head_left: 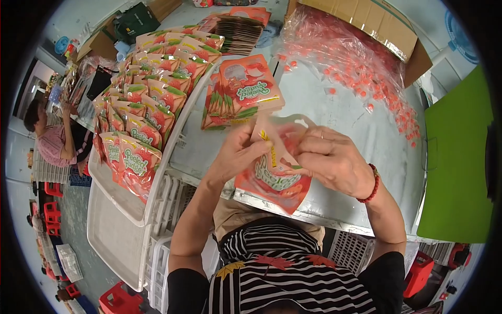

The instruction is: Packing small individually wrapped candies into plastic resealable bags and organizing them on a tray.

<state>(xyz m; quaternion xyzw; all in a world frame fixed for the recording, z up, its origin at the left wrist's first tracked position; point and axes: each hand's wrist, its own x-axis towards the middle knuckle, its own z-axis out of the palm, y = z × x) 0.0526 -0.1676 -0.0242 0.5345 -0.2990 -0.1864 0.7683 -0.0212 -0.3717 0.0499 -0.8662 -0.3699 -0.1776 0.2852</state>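
Held over the near edge of the table is a pink-and-red printed candy pouch (280, 186), its upper part blurred. My left hand (235, 157) pinches the pouch's upper left side between thumb and fingers. My right hand (334, 159), with a ring and a red bead bracelet at the wrist, is closed on its upper right part. Whether anything small is in the right fingers, I cannot make out. Just beyond my hands lies a fanned pile of flat pouches (246, 86) of the same print.
At the left, a white tray (151, 206) holds rows of filled pouches (144, 125). Small red wrapped candies (361, 83) spill from a clear plastic bag in a cardboard box (366, 21). A dark stack of pouches (238, 34) lies behind. Another person (52, 133) works at far left.
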